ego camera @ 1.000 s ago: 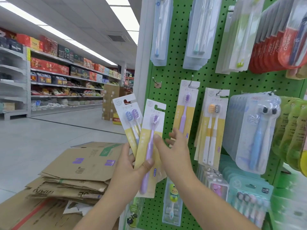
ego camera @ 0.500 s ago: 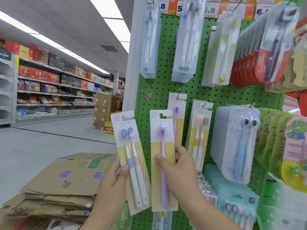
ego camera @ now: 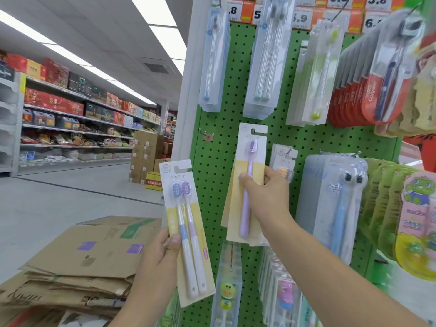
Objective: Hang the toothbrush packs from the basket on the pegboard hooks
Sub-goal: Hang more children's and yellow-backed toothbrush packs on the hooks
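My left hand (ego camera: 158, 258) grips a two-brush pack (ego camera: 186, 230), blue and purple handles on a white-and-yellow card, held upright left of the green pegboard (ego camera: 212, 185). My right hand (ego camera: 266, 197) pinches a single purple toothbrush pack (ego camera: 245, 190) by its middle and holds it against the pegboard, its hang slot at a hook (ego camera: 253, 132). Another card of the same kind shows behind it. An empty hook (ego camera: 206, 134) sticks out to the left. The basket is not in view.
Clear toothbrush packs (ego camera: 266, 67) hang in the top row, red packs (ego camera: 368, 90) at upper right, blue and green packs (ego camera: 335, 204) to the right. Flattened cardboard boxes (ego camera: 77, 260) are stacked at lower left. A shop aisle with stocked shelves (ego camera: 70, 109) runs behind.
My right hand took the single purple pack from the left hand's fan and raised it to the pegboard hook. The left hand keeps only the two-brush pack, and my head moved closer.
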